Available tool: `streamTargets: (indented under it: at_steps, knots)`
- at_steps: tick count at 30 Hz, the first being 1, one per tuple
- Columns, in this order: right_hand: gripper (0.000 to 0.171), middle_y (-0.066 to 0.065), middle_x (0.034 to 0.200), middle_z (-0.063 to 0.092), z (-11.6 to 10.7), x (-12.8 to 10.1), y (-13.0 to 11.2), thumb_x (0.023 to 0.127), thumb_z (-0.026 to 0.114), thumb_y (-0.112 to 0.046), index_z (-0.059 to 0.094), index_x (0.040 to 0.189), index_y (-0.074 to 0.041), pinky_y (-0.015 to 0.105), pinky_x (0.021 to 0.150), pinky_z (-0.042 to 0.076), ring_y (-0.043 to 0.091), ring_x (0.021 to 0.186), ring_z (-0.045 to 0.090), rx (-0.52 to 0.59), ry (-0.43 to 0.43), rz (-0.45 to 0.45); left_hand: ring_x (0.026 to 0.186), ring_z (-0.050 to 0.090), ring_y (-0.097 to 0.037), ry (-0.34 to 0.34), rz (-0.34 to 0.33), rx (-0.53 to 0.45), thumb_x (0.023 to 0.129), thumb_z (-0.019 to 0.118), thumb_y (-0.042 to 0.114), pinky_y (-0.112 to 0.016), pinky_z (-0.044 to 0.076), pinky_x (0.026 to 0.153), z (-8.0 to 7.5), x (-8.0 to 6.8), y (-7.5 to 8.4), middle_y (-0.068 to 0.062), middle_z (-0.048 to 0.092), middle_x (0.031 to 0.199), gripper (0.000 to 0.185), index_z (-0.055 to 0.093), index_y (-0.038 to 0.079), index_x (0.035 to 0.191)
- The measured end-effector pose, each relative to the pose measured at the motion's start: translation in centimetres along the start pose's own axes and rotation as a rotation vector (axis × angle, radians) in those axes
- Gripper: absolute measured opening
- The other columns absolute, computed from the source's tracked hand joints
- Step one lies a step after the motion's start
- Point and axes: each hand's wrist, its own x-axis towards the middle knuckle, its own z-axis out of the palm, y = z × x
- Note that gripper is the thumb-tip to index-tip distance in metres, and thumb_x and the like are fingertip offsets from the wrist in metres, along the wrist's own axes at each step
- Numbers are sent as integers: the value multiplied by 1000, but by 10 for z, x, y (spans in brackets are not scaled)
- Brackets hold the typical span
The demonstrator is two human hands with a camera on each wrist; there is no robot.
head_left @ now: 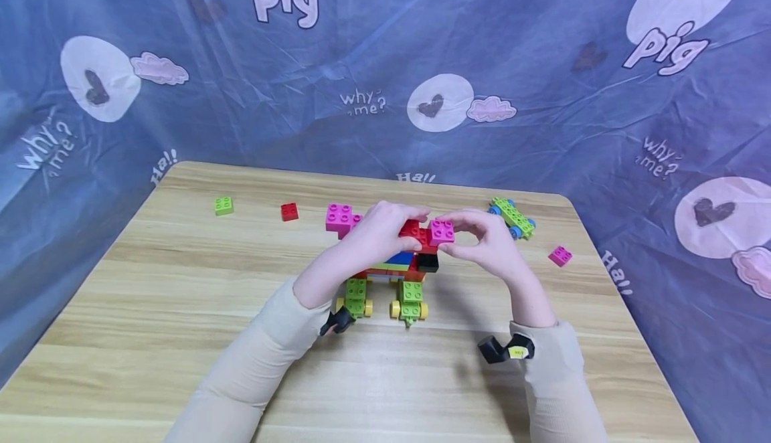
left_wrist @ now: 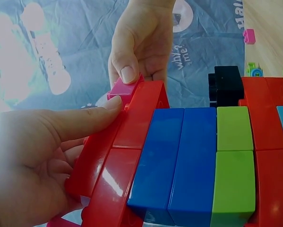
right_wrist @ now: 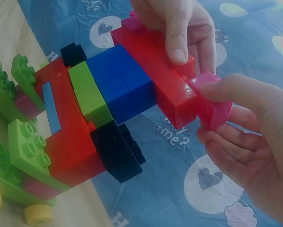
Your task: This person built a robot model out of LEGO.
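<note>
A tall toy-brick model stands on wheeled green bases (head_left: 411, 299) with yellow wheels. Above these come red, light green and blue bricks (right_wrist: 120, 80), and a layer of red bricks (right_wrist: 172, 94) on top. My left hand (head_left: 379, 232) grips that top red layer, its thumb along one side and the fingers behind. Between thumb and fingers, my right hand (head_left: 484, 239) pinches a pink brick (head_left: 442, 231) at the right end of the red layer, overlapping its edge. Another pink part (head_left: 339, 217) juts out at the model's left end. A black brick (right_wrist: 118, 151) sticks out lower down.
On the wooden table (head_left: 181, 309) lie a green brick (head_left: 223, 205) and a red brick (head_left: 289, 211) at the back left. A green wheeled base (head_left: 512, 218) with blue wheels and a pink brick (head_left: 560, 255) lie to the right. A blue printed cloth (head_left: 385, 48) hangs behind.
</note>
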Motion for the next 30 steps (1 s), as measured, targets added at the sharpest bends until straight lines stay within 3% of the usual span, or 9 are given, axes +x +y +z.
streamTargets:
  at_steps: [10,18,30]
  knots:
    - [36,19,101,71,-1,3,-2,74,77,7,70,110,5,13,87,51,2,88,64,-44,-18,-11,118,62,-21,7,19,26,88,73,15,-32,51,100,-1,0,-1,-8,67,127,52,57,6,136]
    - [35,19,102,70,-1,2,-1,77,76,6,69,111,6,14,86,51,1,89,64,-33,-35,30,119,62,-21,10,17,31,88,73,17,-33,50,101,1,0,-1,-7,67,127,53,57,7,137]
    - [37,14,99,69,0,0,-2,75,79,5,70,112,4,14,87,51,2,89,63,-55,-24,-6,118,62,-22,17,27,18,88,73,17,-33,50,102,1,0,-2,-7,68,126,53,57,7,137]
